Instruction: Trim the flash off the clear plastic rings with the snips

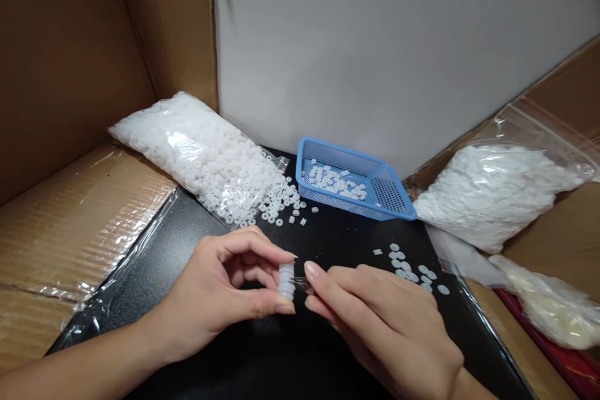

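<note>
- White stack (286, 281): in the head view, the only one, it stands nearly upright in front of me, between my two hands, with the black tabletop (159, 265) beneath.
- My left hand (206, 297) has its fingers closed on the stack's two ends, thumb below and index above. Uneven pressure could bow the column, I judge, and pop out a middle piece.
- My right hand (389, 319) pinches a thin shiny tool (301, 282), its tip at the stack's side; I cannot tell exactly what it is or whether it touches. Pushing too hard could knock pieces loose, and a slip could jab my left fingers.
- Beyond my left hand, loose rings (279, 202) lie at the mouth of a clear bag (173, 137); a bumping elbow or wrist could spill more.
- Behind sits a blue basket (405, 209) with small white pieces (335, 181) inside.
- Flat white discs (398, 255) lie near my right hand, where a careless sweep could scatter them.
</note>
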### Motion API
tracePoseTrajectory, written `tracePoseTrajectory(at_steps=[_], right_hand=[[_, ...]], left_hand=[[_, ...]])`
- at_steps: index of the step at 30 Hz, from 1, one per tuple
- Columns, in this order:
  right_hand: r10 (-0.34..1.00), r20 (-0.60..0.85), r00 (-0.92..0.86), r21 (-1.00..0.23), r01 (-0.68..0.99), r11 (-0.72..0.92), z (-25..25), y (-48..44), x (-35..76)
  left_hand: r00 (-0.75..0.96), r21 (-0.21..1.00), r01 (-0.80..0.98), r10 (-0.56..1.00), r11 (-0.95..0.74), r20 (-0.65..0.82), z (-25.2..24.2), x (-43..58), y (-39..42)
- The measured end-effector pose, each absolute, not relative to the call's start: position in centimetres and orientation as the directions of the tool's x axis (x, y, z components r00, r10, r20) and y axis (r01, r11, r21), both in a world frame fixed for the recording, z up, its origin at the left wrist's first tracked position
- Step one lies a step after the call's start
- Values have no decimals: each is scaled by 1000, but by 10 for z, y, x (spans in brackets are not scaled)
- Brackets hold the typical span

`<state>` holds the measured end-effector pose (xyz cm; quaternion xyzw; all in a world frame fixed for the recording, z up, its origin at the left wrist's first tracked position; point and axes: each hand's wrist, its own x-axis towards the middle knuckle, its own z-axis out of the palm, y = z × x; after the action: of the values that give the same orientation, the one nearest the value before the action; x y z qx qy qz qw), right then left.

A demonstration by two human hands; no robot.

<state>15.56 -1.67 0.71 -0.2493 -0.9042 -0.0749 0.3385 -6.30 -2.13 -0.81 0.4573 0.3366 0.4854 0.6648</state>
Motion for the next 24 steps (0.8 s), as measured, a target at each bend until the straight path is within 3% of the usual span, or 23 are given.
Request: tracePoseTrajectory(at_steps=[11,24], right_hand=[[369,637,-677,75,531,844,13,-19,156],[419,614,-669,47,561,827,-4,-24,161]], left_hand=[[334,928,-328,941,175,-59,-8,-62,-20],[349,924,-322,933,207,-88,-9,-63,-21]])
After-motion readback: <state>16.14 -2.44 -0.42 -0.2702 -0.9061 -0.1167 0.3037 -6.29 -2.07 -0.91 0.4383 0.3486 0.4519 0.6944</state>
